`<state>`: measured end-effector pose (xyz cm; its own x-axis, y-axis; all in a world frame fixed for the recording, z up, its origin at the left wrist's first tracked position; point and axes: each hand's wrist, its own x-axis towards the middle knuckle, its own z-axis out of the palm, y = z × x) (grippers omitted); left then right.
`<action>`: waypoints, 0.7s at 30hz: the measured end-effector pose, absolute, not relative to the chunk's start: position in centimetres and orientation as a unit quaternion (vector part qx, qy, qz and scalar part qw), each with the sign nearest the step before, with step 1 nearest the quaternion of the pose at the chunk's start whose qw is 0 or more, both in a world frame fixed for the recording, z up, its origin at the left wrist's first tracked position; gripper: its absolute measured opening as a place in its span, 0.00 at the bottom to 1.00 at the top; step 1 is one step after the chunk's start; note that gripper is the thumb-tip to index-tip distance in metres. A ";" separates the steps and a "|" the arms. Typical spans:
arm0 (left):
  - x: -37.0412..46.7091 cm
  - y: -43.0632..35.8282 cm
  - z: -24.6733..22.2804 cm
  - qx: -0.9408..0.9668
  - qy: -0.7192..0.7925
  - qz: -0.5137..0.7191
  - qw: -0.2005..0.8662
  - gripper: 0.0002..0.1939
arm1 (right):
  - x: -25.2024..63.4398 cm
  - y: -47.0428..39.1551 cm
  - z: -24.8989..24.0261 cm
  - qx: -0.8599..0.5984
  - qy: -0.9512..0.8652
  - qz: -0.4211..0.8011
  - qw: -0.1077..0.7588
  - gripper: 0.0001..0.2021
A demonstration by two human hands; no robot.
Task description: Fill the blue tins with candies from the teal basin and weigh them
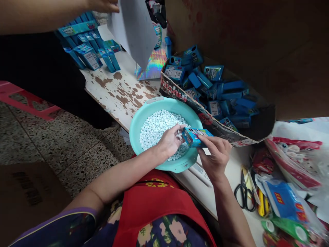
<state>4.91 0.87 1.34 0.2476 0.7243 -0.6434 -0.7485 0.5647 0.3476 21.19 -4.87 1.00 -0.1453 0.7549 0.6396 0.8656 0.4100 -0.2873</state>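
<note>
A teal basin [135, 128] holds many small white candies [156, 126]. Over it, my left hand [171, 140] is cupped, its fingers closed round a few white candies at the end of a small blue box [196, 136]. My right hand [216, 154] grips that box from the right, thumb and fingers along its sides. The box lies on its side, its end toward my left fingers. Behind it, a cut cardboard carton [185, 97] holds a heap of blue boxes [212, 72].
Another person's arm [51, 13] reaches in at the top left beside white paper [133, 31]. Upright blue boxes [88, 56] stand on the worn table [120, 89]. Black scissors [244, 193], a yellow cutter [261, 203] and plastic packets [282, 200] lie at the right.
</note>
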 end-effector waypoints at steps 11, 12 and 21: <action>1.5 0.9 0.6 0.163 0.386 0.408 0.811 0.06 | 25.0 -7.9 -1.6 -0.625 -0.421 0.169 0.635 0.18; 0.8 1.0 0.5 0.208 0.395 0.406 0.797 0.07 | 25.9 -8.6 -2.4 -0.631 -0.385 0.172 0.652 0.18; -1.4 1.6 -0.1 0.238 0.453 0.368 0.776 0.10 | 28.6 -11.6 -7.6 -0.717 -0.310 0.202 0.591 0.21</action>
<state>-1.45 1.61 -0.15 0.3179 0.7873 -0.5283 -0.3560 0.6156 0.7031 28.61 -11.57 -7.65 0.7261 0.6832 0.0782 0.2066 -0.1083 -0.9724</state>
